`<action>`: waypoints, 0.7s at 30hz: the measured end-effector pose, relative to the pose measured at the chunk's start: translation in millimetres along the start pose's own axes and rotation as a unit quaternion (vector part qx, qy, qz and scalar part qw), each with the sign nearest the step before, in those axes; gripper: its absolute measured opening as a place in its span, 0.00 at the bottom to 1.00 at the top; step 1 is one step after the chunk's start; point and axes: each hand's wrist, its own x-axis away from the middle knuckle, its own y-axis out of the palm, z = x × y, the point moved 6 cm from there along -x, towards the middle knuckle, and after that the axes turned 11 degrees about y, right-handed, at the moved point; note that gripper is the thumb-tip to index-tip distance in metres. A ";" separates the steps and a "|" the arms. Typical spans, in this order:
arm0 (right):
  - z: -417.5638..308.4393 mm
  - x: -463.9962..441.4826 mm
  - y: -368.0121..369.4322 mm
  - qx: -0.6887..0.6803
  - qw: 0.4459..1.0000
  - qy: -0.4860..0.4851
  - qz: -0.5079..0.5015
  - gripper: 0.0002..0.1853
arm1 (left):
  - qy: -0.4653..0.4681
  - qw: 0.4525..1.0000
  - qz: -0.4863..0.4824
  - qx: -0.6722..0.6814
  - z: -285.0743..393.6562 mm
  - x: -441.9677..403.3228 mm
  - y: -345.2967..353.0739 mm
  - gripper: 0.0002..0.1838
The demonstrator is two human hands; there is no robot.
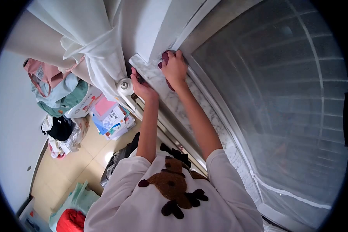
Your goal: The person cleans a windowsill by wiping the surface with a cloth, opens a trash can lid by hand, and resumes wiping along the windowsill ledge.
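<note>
Step, we judge: wiping. Right hand (175,68) grips the cloth (166,56) on the sill (174,103); left hand (143,88), we cannot tell. Next stroke calls for even pressure.

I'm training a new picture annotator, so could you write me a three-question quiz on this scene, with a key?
1. Which hand is on the dark red cloth beside the window?
2. True or false: the white curtain hangs straight and ungathered.
3. What is that cloth resting on?
A. A wooden stool
B. A marble-patterned sill
C. A carpet

Key:
1. The right hand.
2. False; it is bunched up.
3. B.
</note>
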 end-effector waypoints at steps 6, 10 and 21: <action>-10.7 7.1 1.6 0.017 0.999 -0.049 -0.016 0.19 | 0.018 0.999 -0.001 -0.027 -2.9 -1.6 -2.5 0.23; -29.9 35.6 4.6 -0.020 0.995 -0.071 -0.064 0.19 | 0.010 1.000 -0.010 -0.010 -2.6 -0.3 -1.5 0.25; -32.5 66.1 -9.7 -0.168 0.975 -0.067 -0.130 0.19 | -0.034 0.971 -0.224 0.083 -19.0 -16.2 -7.0 0.26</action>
